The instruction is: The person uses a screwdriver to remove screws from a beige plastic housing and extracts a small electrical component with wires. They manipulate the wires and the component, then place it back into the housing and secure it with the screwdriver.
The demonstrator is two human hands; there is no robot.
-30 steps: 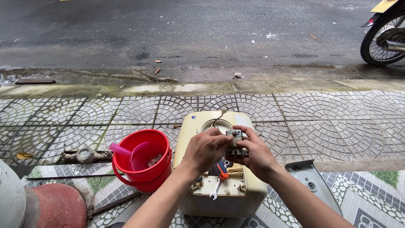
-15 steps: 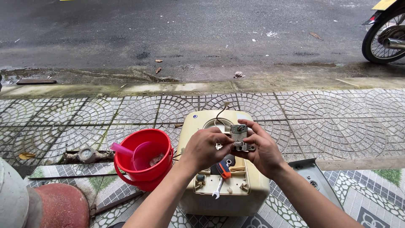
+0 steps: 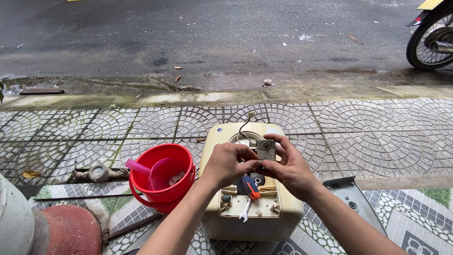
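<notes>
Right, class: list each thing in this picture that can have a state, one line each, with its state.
Cream casing: open, insides showing.
Small metal part: lifted above the casing, held by both hands.
Left hand: grip shut on the part.
Right hand: grip shut on the part.
Red bucket: upright, pink scoop inside.
Wrench: lying in the casing.

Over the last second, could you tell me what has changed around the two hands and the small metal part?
Both hands, left hand and right hand, have lifted the small metal part slightly higher above the cream housing, its wire trailing behind. Both hands keep their hold on it; nothing was released. The screwdriver, wrench and red bucket stayed where they were.
</notes>
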